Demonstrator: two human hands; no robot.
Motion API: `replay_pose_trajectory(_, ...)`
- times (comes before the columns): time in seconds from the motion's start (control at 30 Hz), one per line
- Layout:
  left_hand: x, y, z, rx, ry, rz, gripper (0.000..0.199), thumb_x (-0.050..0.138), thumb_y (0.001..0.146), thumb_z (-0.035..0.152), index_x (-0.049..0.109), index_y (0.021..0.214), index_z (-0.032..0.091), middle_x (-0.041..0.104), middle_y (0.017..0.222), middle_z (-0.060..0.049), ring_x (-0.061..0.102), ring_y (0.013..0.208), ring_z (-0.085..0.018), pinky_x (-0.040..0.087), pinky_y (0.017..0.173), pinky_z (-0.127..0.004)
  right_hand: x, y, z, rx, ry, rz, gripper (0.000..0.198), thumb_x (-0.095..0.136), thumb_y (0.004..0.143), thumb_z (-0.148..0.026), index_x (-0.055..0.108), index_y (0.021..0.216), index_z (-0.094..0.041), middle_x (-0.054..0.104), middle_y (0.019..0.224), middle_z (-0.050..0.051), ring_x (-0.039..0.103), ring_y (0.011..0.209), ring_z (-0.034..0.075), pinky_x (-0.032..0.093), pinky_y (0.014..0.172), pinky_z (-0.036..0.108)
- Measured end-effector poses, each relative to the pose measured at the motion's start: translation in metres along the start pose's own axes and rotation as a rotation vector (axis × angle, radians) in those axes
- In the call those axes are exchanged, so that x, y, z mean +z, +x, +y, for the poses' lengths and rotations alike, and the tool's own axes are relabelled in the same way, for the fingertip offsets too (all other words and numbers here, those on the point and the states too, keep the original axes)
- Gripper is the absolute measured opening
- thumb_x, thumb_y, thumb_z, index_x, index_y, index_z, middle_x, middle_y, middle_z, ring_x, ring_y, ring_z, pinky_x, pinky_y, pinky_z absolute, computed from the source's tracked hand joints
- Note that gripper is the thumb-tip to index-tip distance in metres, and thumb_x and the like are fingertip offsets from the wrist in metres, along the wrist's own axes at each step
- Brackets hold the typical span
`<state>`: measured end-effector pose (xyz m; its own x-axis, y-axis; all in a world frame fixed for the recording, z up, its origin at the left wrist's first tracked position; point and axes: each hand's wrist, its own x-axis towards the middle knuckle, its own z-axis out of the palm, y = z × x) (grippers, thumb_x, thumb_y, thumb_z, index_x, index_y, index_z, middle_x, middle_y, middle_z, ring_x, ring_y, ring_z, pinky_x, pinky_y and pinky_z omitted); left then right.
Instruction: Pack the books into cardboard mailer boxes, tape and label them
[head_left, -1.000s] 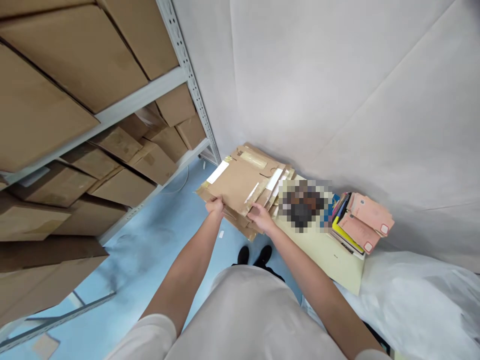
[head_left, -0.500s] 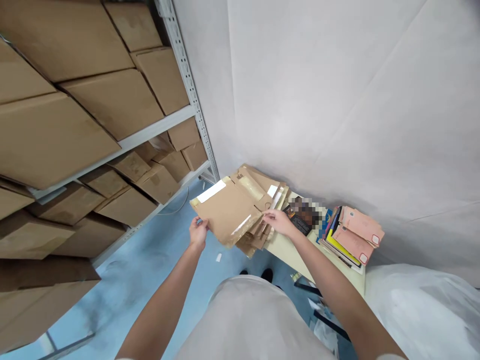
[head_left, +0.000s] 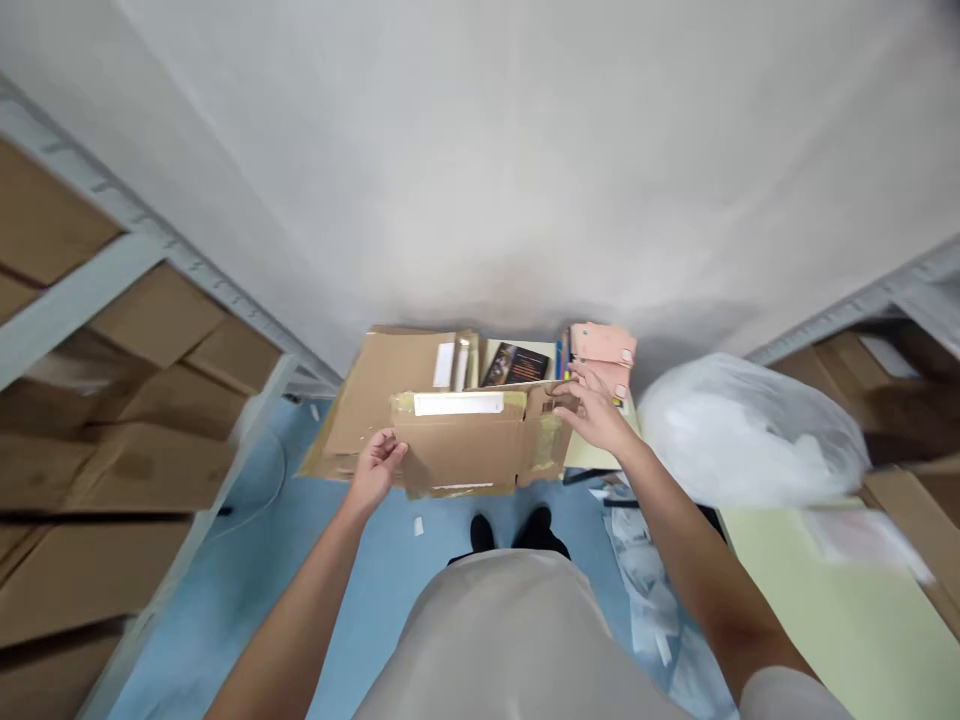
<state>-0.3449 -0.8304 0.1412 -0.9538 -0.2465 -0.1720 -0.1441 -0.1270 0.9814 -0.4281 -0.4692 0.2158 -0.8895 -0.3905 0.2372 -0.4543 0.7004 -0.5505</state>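
Note:
A flattened cardboard box (head_left: 461, 445), with a white label strip and yellowish tape along its top edge, is held up in front of me. My left hand (head_left: 380, 463) pinches its left edge between thumb and fingers. At the opposite end, my right hand (head_left: 592, 408) grips the upper corner of the narrower flap, its fingers curled around the edge. Behind it, more flattened cardboard (head_left: 390, 375) lies stacked on the pale table. A dark printed book (head_left: 517, 364) rests just beyond the held piece.
Pink booklets (head_left: 602, 345) are piled at the table's right end. Beside them bulges a translucent plastic bag (head_left: 750, 430). Shelving with cardboard boxes (head_left: 150, 480) stands on the left, and more boxes on the right. A pale green surface (head_left: 817, 610) is at lower right; plastic wrap (head_left: 641, 570) lies on the floor.
My view has swung to the right. The held cardboard has turned so its labelled edge lies level across the top, and it now stands apart from the stack. My right hand has shifted to its upper right corner.

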Motion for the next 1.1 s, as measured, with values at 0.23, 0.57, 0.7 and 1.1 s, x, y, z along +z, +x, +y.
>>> replay_pose_trajectory(0.23, 0.116, 0.019, 0.001, -0.055, 0.111, -0.419, 0.033, 0.077, 0.059, 0.040, 0.057, 0.079, 0.022, 0.057, 0.064, 0.002, 0.056, 0.064, -0.013, 0.049, 0.067, -0.026, -0.097, -0.123, 0.035, 0.281, 0.154, 0.056, 0.013, 0.057, 0.082, -0.029, 0.065, 0.082, -0.019, 0.062, 0.087, 0.005, 0.059, 0.081, 0.017, 0.046, 0.073, 0.029)
replay_pose_trajectory(0.57, 0.319, -0.063, -0.011, 0.257, 0.331, -0.798, 0.065, 0.071, 0.069, 0.039, 0.041, 0.125, 0.024, 0.057, 0.118, -0.009, 0.061, 0.097, -0.019, 0.049, 0.086, -0.035, -0.176, -0.329, 0.051, 0.542, 0.126, 0.302, 0.017, 0.049, 0.088, -0.025, 0.062, 0.078, -0.020, 0.062, 0.081, 0.004, 0.058, 0.076, 0.015, 0.043, 0.070, 0.026)
replay_pose_trajectory(0.7, 0.394, -0.123, -0.012, 0.487, 0.594, -1.137, 0.054, 0.056, 0.083, 0.040, 0.038, 0.132, 0.027, 0.052, 0.125, -0.011, 0.059, 0.101, -0.022, 0.051, 0.082, -0.039, -0.189, -0.404, 0.059, 0.623, 0.143, 0.456, 0.015, 0.049, 0.089, -0.026, 0.059, 0.079, -0.020, 0.061, 0.080, 0.004, 0.056, 0.074, 0.015, 0.043, 0.069, 0.027)
replay_pose_trajectory(1.1, 0.559, -0.239, -0.050, 1.211, 0.831, -1.491, 0.027, 0.034, 0.092, 0.020, 0.061, 0.093, 0.022, 0.067, 0.097, -0.005, 0.058, 0.099, -0.020, 0.033, 0.098, -0.042, -0.206, -0.554, 0.082, 0.883, 0.161, 0.828, 0.012, 0.050, 0.088, -0.030, 0.055, 0.085, -0.020, 0.059, 0.078, 0.003, 0.055, 0.070, 0.015, 0.043, 0.065, 0.027)
